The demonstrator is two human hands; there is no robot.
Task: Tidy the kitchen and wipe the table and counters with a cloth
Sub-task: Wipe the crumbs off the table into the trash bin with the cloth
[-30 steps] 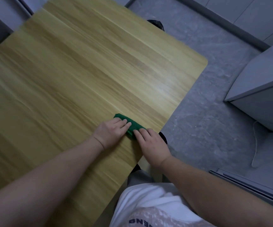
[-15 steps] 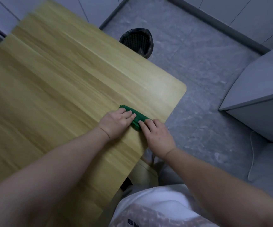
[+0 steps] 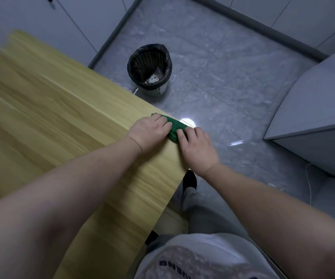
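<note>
Left grip: your left grip (image 3: 149, 132) lies palm down on the bench, its fingers (image 3: 163, 123) laid loosely over the top of the green cloth and pressing it down; nothing is wrapped in the palm.
Right grip: your right grip (image 3: 197, 147) reaches in from the bench's edge, fingers (image 3: 181, 134) fairly straight, their tips resting on the nearer end of the cloth. Whether the thumb tucks under the fabric cannot be told.
Green cloth: the green cloth (image 3: 175, 125) is folded into a narrow strip and lies flat on the bench at its rounded corner, just inside the edge, pinned between your two sets of fingers. Only its middle and far tip show.
Bench: the bench (image 3: 52, 117) is pale wood with lengthwise grain; its far part is blurred.
Your arms: both forearms run up from the bottom of the view, the left over the wood, the right over the floor beside the edge.
Bin: a round bin (image 3: 149, 67) lined with a black bag stands on the floor beyond the corner, well apart from the cloth, with some pale scraps at the bottom.
Floor: grey marbled floor tiles (image 3: 233, 81), with a bright lamp reflection (image 3: 187, 122) just past the cloth.
Surroundings: a grey cabinet (image 3: 313, 109) stands on the right, and grey cupboard doors (image 3: 72, 21) behind the bench.
</note>
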